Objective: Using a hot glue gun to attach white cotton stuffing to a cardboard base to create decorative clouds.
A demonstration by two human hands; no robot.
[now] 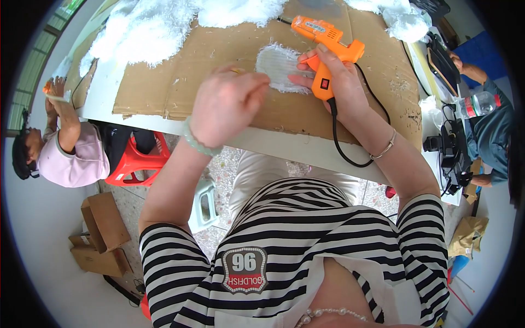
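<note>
My right hand (347, 85) is wrapped round the handle of an orange glue gun (322, 33), whose nozzle points to the upper left. Some of its fingers stretch over a small white fabric patch (276, 63) with frayed edges. This patch lies flat on a brown cardboard sheet (180, 87). Just left of the patch, my left hand (229, 101) is closed, its fingertips pinched together near the patch's edge. What they hold, if anything, is too small or hidden to make out. A black cord (336, 131) runs from the gun's handle over the table's near edge.
Fluffy white material (145, 33) is heaped along the far side. At right stand a clear bottle (478, 105) and black devices with cables (451, 142). One person (71, 147) sits at left near a red stool (139, 161); another person's arm (473, 71) reaches in at right.
</note>
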